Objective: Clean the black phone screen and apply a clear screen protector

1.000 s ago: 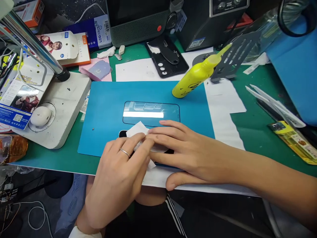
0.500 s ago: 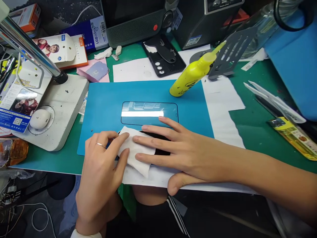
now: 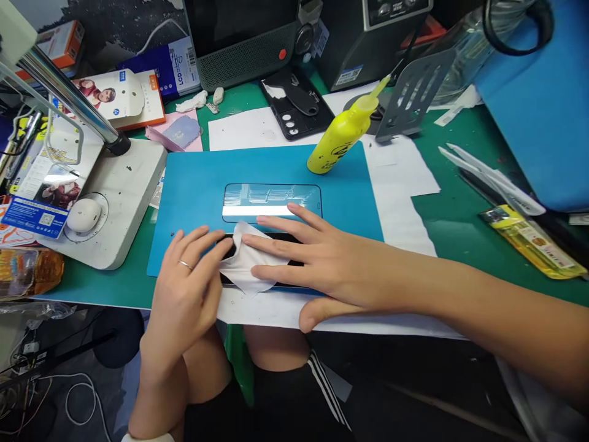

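Note:
A dark phone (image 3: 294,263) lies flat at the near edge of the blue mat (image 3: 197,178), mostly covered by my hands. My right hand (image 3: 317,261) lies flat on it with fingers stretched out, pressing a white wipe (image 3: 243,270) against the screen. My left hand (image 3: 191,282), with a ring on one finger, rests at the phone's left end, fingers extended and touching the wipe's edge. Just beyond the phone lies a clear screen protector (image 3: 271,201) with a black rim.
A yellow squeeze bottle (image 3: 343,136) lies tilted at the mat's far right corner. A black phone case (image 3: 297,109) and white paper sheets (image 3: 405,178) lie behind. A lamp base (image 3: 110,202) stands left, boxes beyond it, tweezers (image 3: 488,175) and a yellow pack (image 3: 529,240) right.
My left hand slid leftward from the phone's middle to its left end. The wipe moved left under my right fingers and spread out. The camera view shifted slightly.

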`<state>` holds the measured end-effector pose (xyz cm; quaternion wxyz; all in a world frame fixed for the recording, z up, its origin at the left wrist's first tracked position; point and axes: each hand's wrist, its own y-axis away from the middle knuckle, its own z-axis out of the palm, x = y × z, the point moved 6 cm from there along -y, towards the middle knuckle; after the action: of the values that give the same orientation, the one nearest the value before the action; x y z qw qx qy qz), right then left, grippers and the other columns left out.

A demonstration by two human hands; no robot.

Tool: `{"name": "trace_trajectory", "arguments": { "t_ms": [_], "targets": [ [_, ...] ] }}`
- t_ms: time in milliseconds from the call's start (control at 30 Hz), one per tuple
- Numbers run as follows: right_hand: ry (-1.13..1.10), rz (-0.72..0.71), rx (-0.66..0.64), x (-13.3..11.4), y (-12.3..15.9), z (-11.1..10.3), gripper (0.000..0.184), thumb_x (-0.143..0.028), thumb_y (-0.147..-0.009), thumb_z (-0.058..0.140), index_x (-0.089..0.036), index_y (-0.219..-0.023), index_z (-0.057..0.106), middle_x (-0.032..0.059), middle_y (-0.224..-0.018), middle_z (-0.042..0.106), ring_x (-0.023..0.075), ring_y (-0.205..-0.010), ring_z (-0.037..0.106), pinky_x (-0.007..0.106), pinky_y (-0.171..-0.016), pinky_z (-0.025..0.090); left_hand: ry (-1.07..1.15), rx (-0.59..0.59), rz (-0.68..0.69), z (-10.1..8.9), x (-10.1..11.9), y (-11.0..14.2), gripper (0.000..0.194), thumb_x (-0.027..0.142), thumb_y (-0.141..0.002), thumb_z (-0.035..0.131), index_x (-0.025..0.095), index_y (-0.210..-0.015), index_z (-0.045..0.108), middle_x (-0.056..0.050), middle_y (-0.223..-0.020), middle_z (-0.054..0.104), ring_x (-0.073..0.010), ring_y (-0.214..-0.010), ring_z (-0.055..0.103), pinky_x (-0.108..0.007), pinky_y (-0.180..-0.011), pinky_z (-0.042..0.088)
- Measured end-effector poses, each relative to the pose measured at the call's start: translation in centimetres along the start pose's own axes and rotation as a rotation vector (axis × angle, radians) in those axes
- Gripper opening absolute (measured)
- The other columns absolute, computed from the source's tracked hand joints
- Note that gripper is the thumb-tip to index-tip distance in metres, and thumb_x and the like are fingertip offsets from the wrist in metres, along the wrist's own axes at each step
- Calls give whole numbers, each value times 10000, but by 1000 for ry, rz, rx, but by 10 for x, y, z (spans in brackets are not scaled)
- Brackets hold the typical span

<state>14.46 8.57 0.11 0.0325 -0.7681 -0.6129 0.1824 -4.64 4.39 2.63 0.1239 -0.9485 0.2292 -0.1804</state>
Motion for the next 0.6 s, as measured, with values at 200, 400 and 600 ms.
{"name": "trace_trajectory", "arguments": {
  "t_ms": [200, 400, 600],
  "targets": [
    [20, -23, 7, -1, -2, 4, 637, -663, -1014, 484, -222, -1459, 598, 225, -1662, 433, 462, -1565, 335, 764, -1195, 290, 74, 114, 137, -28, 41, 7, 446, 4, -973, 512, 144, -1386, 606, -154, -1439, 646, -259, -1460, 529, -495, -1262, 400],
    [48, -54, 47, -3, -2, 2, 688, -668, -1018, 465, -154, -1449, 619, 220, -1512, 602, 448, -1559, 351, 739, -1210, 319, -32, -245, 288, 17, 78, -9, 722, 534, -1105, 384, -23, -1563, 342, -303, -1614, 452, -337, -1612, 299, -501, -1271, 390],
    [56, -40, 20, -5, -4, -4, 691, -675, -968, 561, -248, -1511, 570, 257, -1654, 422, 521, -1576, 281, 821, -1142, 316, -261, -284, 138, 18, 44, 5, 790, 604, -1088, 369, 44, -1638, 276, -248, -1706, 318, -406, -1610, 274, -630, -1269, 310]
  ]
}}
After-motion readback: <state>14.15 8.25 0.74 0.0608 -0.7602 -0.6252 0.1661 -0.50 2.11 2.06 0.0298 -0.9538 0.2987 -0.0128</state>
